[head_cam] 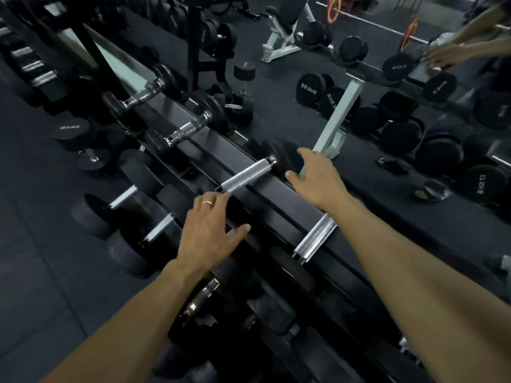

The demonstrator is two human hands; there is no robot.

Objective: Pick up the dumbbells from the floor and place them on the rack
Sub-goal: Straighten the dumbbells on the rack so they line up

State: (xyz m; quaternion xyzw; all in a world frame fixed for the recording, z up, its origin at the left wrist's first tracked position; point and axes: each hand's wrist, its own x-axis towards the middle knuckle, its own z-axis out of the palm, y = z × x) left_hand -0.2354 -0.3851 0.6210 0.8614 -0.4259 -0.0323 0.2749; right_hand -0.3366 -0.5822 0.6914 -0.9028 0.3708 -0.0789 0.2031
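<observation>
On the top tier of the dumbbell rack, two dumbbells lie crosswise so their heads seat on the rails: one with a knurled handle between the hands, another by the right forearm. Left hand and right hand hover open-fingered, gripping nothing, either side of the far dumbbell, probably just off it. Upright dumbbell stands on the floor at left, likely the next pickup.
</observation>
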